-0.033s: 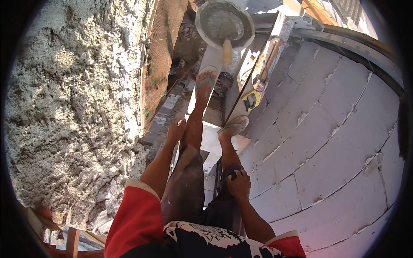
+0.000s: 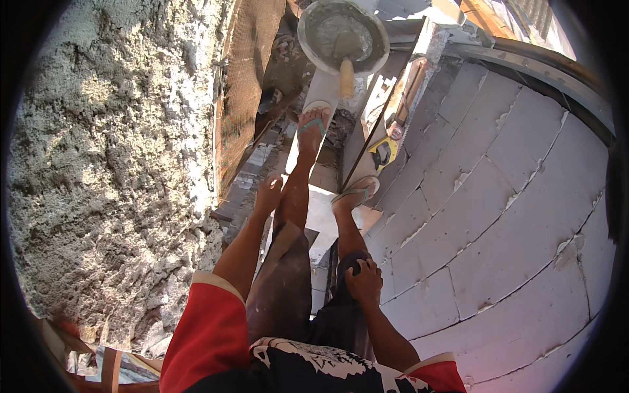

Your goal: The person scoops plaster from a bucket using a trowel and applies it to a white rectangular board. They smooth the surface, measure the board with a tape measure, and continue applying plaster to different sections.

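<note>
Pale grey blocks form the smooth block wall at three o'clock, its visible courses laid, mortar squeezed out in ragged lumps; some seams look dark, perhaps unfilled. Grey mortar remains in the round bowl at twelve, where the trowel leans, its wooden handle crossing the rim (no hand is on it). A yellow-handled saw lies at two. At five, the right hand spreads loosely over the dark trouser knee, gripping no tool. Left of centre, toward nine, the left hand is beside the left shin; I cannot tell whether its fingers close. Farther toward nine stands a crumbly, lumpy rough wall.
</note>
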Action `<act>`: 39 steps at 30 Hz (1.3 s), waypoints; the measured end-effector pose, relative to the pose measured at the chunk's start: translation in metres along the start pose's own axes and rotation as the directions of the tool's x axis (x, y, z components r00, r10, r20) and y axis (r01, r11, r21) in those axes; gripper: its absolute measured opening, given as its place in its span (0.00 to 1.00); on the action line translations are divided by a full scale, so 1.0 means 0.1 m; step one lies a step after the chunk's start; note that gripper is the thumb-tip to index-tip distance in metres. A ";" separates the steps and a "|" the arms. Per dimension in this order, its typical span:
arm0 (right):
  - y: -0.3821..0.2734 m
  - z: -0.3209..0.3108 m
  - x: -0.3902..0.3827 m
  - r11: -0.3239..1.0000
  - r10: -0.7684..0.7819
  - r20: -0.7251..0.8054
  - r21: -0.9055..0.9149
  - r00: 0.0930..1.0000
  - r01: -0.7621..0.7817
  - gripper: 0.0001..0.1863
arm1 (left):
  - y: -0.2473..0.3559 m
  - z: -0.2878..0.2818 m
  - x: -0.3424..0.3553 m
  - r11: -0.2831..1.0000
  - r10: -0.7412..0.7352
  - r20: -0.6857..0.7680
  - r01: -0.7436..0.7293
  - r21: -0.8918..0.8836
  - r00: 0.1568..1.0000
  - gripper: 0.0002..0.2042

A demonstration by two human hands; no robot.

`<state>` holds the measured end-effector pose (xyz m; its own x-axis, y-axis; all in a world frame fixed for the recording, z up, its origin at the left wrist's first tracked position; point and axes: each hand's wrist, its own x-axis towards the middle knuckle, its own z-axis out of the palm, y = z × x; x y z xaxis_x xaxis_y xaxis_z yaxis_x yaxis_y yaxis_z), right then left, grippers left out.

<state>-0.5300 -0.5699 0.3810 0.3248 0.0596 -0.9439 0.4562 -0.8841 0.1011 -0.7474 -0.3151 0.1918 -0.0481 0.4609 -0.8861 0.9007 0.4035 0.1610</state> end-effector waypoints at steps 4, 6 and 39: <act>-0.10 -0.08 0.00 1.000 0.010 0.046 -0.017 0.999 -0.009 0.28 | -0.11 0.06 0.51 0.986 0.105 -0.069 -0.113 -0.126 0.992 0.20; -0.14 -0.11 0.02 1.000 0.016 0.066 -0.028 0.998 -0.014 0.28 | -0.17 0.08 0.75 0.977 0.160 -0.096 -0.172 -0.124 0.982 0.20; -0.02 -0.32 0.40 0.931 -0.315 -0.082 -0.219 0.946 0.291 0.21 | -3.01 0.80 0.01 0.823 -0.398 -0.474 0.534 0.193 0.785 0.64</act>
<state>-0.4916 -0.5514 0.3530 0.2313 0.3727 -0.8987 0.7011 -0.7043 -0.1116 -0.9840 -0.4990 0.1081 -0.6010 0.5760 -0.5541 0.7992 0.4259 -0.4241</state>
